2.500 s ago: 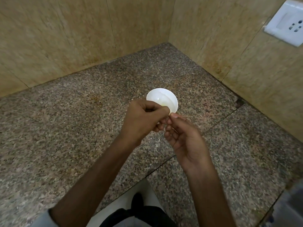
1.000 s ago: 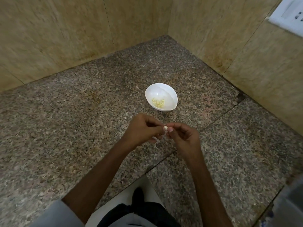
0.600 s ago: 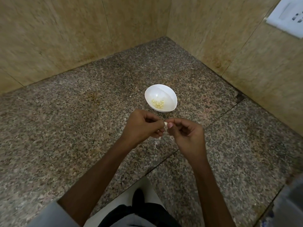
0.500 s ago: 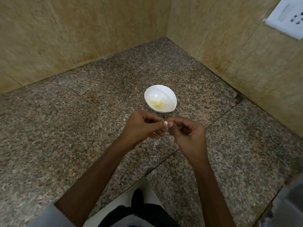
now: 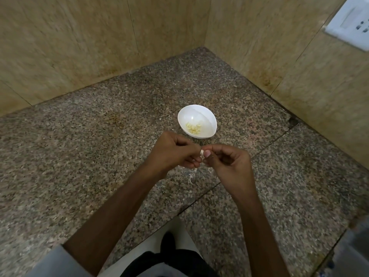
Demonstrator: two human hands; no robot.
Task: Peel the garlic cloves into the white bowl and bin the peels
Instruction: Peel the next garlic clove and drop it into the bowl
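The left grip (image 5: 173, 151) and the right grip (image 5: 229, 162) meet in the air above the desk (image 5: 79, 148), just on the near side of the bowl (image 5: 207, 118). Between them sits a small pale clove (image 5: 202, 152). The left grip's thumb and forefinger are curled round one end of it. The right grip pinches the other end, its thumbnail turned up right against the clove. The other fingers of both are curled in toward the palms. Fingertips hide most of the clove, so I cannot tell how much skin is on it.

The bowl stands upright on the desk, a little beyond the grips and apart from them. In its bottom lies a small heap of yellowish peeled cloves (image 5: 193, 127), toward the near-left side of the hollow.

Right beneath the grips, a few thin white peels (image 5: 191, 176) lie scattered on the desk. They are next to a dark seam (image 5: 199, 197) that runs slantwise across the speckled stone.

The desk fills a corner between tan tiled walls (image 5: 69, 47). A white socket plate (image 5: 351, 23) is fixed high on the right-hand wall. At the bottom edge, past the desk's front, a dark shoe (image 5: 167, 239) shows on a pale floor (image 5: 143, 250). A grey sleeve (image 5: 54, 264) covers the upper left arm.
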